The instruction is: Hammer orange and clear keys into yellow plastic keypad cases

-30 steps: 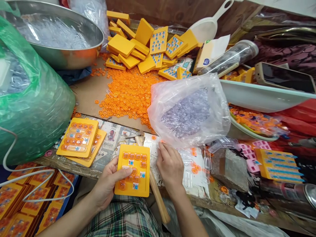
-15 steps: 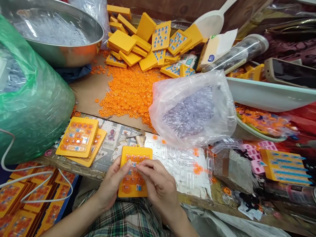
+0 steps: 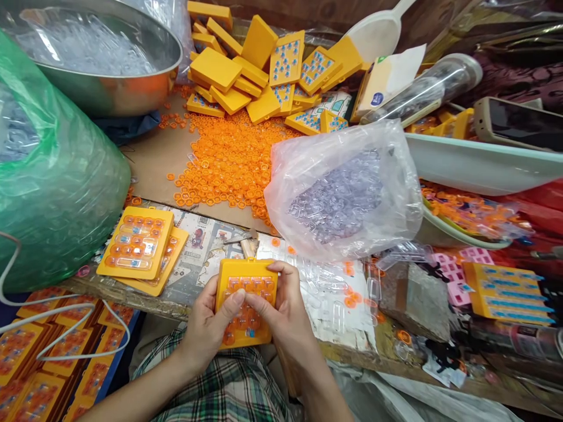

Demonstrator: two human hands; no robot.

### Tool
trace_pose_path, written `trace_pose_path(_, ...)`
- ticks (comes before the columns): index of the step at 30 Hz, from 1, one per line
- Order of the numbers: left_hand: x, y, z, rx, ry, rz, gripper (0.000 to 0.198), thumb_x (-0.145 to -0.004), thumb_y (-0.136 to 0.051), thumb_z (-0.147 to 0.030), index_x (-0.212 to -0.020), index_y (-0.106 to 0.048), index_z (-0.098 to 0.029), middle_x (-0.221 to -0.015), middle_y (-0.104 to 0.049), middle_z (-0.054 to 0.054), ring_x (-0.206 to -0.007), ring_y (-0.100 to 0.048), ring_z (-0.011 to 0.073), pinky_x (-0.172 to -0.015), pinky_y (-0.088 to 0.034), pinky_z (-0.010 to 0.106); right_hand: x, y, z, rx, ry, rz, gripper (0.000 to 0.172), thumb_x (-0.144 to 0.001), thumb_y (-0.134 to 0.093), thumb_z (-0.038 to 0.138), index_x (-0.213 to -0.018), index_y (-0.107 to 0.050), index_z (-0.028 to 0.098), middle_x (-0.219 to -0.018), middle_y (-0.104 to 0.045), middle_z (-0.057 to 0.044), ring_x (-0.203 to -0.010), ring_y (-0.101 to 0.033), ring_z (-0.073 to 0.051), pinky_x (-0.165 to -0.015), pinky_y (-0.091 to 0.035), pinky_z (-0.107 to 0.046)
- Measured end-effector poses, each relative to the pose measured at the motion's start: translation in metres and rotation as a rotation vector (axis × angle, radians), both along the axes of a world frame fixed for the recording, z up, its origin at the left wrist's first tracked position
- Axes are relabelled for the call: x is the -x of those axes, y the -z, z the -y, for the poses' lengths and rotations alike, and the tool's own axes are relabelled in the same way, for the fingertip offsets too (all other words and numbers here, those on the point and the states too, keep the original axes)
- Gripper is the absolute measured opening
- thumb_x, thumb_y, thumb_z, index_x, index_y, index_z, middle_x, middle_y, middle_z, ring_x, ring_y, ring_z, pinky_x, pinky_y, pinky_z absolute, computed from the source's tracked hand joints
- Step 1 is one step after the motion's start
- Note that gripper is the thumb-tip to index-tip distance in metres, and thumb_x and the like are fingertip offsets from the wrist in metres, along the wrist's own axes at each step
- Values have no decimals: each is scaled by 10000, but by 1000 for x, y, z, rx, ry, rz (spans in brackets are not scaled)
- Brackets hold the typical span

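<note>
Yellow keypad frame is sitting in both hands just above the person's plaid lap, at the near edge of the cluttered workbench. It is a flat rectangle of smooth hard plastic with rounded corners. Its long axis is running away from the person, nearly straight up the picture. The far short edge is pointing towards the clear plastic bag, and its face, filled with rows of glossy orange round buttons, is facing up at the camera.

The left hand is clamping the frame's left edge, its thumb pressing on the button face. The right hand is gripping the right side, its fingers hooking over the far right corner and its thumb lying on the buttons beside the left thumb.

To the left, a small stack of filled frames is lying flat on the printed paper. Further back, a loose pile of orange buttons is spreading across brown cardboard, below a heap of yellow frames. The crinkled clear bag is holding small transparent pieces. A wooden handle is lying just beyond the held frame.
</note>
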State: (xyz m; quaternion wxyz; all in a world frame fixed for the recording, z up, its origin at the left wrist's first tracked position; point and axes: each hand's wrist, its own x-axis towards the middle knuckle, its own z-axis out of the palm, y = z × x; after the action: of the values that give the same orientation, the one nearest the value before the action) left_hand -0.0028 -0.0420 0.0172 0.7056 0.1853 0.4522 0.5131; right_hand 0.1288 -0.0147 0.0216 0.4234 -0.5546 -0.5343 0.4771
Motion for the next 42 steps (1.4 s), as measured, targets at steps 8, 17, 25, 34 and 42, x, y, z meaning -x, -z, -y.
trace_pose_path(8, -2, -5, -2, 57, -53, 221, 282, -854, -623, -324, -1111, -587, -213, -1093, -678, 61, -1000, -639, 197, -905, -495, 332, -2, -2, 14, -392, 124, 403, 152, -793, -689, 229, -921, -607, 244, -1408, -389, -79, -1226, -464, -255, -978, -437, -457)
trace_pose_path(17, 2, 3, 1, 32, -20, 349, 438, -895, -551, -371, -1304, -495, -226, -1187, -650, 82, -1136, -584, 220, -1037, -403, 367, 1, 5, 21, -486, 3, 537, 330, -855, -589, 153, -1182, -606, 190, -1484, -349, -168, -1307, -425, -303, -993, -441, -503)
trace_pose_path(25, 2, 2, -2, 33, 7, 351, 453, -851, -621, -357, -1278, -511, -251, -1253, -616, 69, -1180, -553, 242, -1046, -395, 385, 8, 8, 21, -152, 200, 169, 114, -829, -638, 322, -877, -676, 226, -1442, -422, -100, -1294, -444, -293, -1027, -402, -520)
trace_pose_path(34, -2, 2, -4, -25, 28, 258, 386, -844, -635, -315, -1204, -537, -217, -1237, -623, 97, -1120, -597, 256, -975, -466, 393, 7, 9, 18, -137, 182, 115, 85, -819, -651, 291, -878, -667, 232, -1415, -436, -89, -1304, -415, -277, -1062, -342, -516)
trace_pose_path(42, -8, 2, -5, -34, -59, 121, 351, -820, -656, -323, -1131, -550, -201, -1169, -660, 75, -1036, -639, 231, -892, -514, 341, 19, 6, 13, -102, 302, -97, 489, -765, -707, 261, -1165, -427, 276, -1363, -441, -113, -1159, -534, -213, -937, -481, -408)
